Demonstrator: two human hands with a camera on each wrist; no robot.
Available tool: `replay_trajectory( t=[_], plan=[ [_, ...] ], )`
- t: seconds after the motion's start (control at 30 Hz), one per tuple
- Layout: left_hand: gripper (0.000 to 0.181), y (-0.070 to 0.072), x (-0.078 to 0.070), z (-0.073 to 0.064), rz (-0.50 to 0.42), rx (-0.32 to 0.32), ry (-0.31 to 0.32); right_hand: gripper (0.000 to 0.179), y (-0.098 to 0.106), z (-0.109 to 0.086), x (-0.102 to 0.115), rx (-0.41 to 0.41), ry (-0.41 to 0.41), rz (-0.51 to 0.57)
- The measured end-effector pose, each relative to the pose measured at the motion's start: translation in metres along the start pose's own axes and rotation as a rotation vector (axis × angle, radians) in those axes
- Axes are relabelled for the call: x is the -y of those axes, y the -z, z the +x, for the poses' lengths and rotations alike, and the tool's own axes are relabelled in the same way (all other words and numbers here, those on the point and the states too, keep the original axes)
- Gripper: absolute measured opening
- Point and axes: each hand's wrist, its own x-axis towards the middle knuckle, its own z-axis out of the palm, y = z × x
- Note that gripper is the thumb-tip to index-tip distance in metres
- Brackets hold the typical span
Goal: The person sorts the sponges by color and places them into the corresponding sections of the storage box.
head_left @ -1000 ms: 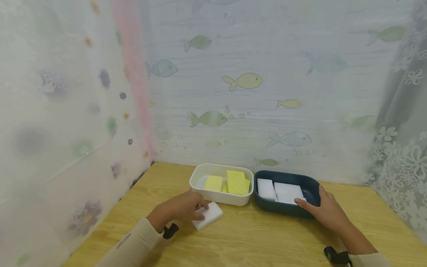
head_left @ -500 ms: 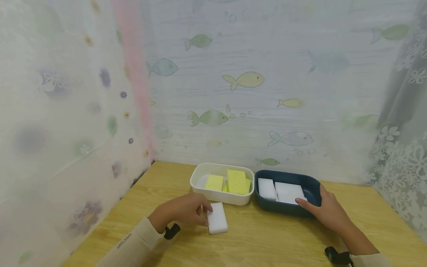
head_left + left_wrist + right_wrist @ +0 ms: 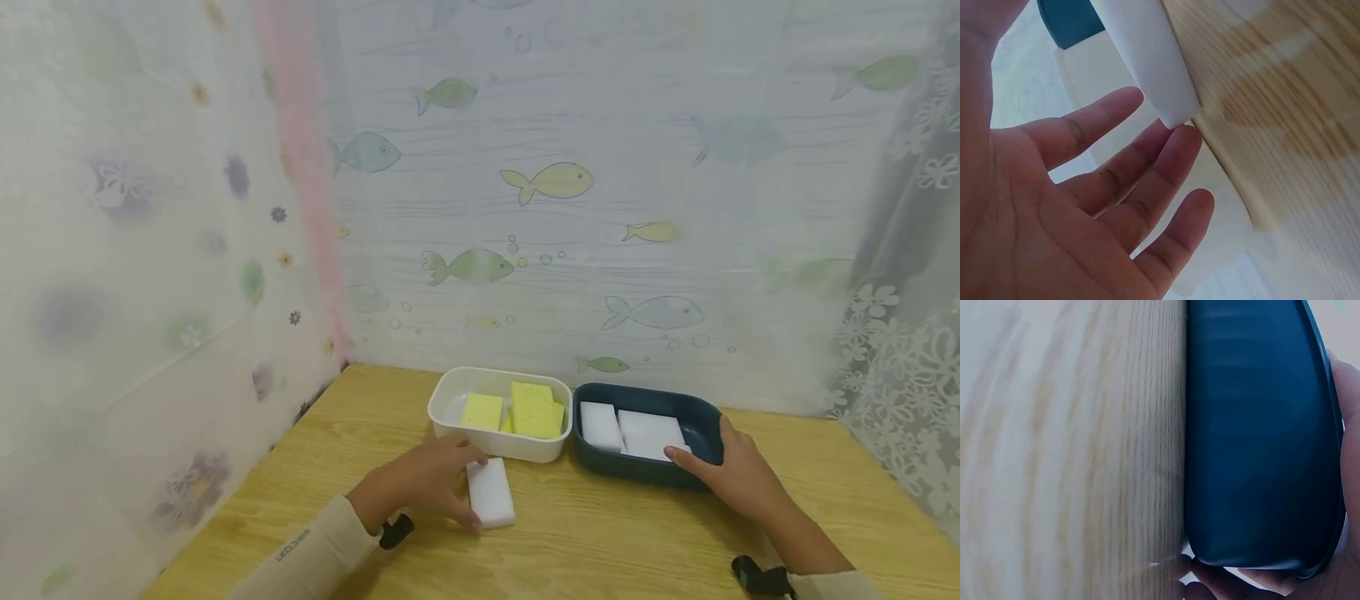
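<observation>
A white sponge block point(image 3: 491, 493) lies on the table in front of the white container. My left hand point(image 3: 431, 482) is spread beside its left side, with the index finger near the far end and the thumb by the near corner. Seen from the left wrist, loosely bent fingers point(image 3: 1179, 153) come up to the end of the white sponge point(image 3: 1147, 56) without closing round it. My right hand point(image 3: 738, 471) grips the right end of the dark blue container point(image 3: 637, 471), thumb over the rim. Several white sponges point(image 3: 651, 432) lie in that container.
A white container point(image 3: 498, 443) with several yellow sponges point(image 3: 534, 410) stands left of the dark blue one, almost touching it. Both stand on the wooden table point(image 3: 600, 542) near a curtain point(image 3: 555, 275) with printed fish. Another patterned curtain point(image 3: 165, 375) borders the left side.
The white sponge has turned from slanting to nearly straight and shifted slightly right. My left hand has spread its thumb and fingers wider along it. The right hand stays on the dark blue container.
</observation>
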Motion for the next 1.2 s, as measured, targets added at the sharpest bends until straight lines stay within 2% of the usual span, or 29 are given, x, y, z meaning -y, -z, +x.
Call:
replay_trajectory(
  t=[0.13, 0.3, 0.53, 0.67, 0.77, 0.97, 1.1, 1.2],
  plan=[
    [0.09, 0.001, -0.002, 0.001, -0.02, 0.009, 0.012, 0.132, 0.001, 0.001, -0.001, 0.005, -0.003, -0.008],
    [0.088, 0.005, -0.007, 0.0, -0.005, 0.002, -0.014, 0.133, 0.0, 0.004, -0.002, -0.007, 0.0, -0.014],
    [0.083, 0.009, -0.03, 0.007, -0.015, -0.003, -0.094, 0.132, 0.003, 0.002, -0.002, 0.004, -0.004, -0.008],
    [0.079, 0.011, -0.042, 0.013, 0.016, -0.042, -0.136, 0.132, 0.003, 0.002, -0.001, 0.012, -0.001, 0.0],
    [0.078, 0.013, -0.049, 0.019, 0.037, -0.071, -0.17, 0.133, 0.003, 0.002, 0.0, 0.007, 0.001, 0.007],
    [0.078, 0.025, -0.065, 0.037, 0.082, -0.082, -0.21, 0.133, 0.003, 0.002, 0.0, -0.003, 0.007, 0.006],
    [0.077, 0.036, -0.074, 0.051, 0.122, -0.111, -0.219, 0.132, 0.002, 0.002, -0.002, -0.013, 0.017, 0.005],
    [0.077, 0.042, -0.077, 0.06, 0.118, -0.121, -0.213, 0.131, 0.001, 0.002, -0.003, -0.012, 0.019, 0.008]
  ],
)
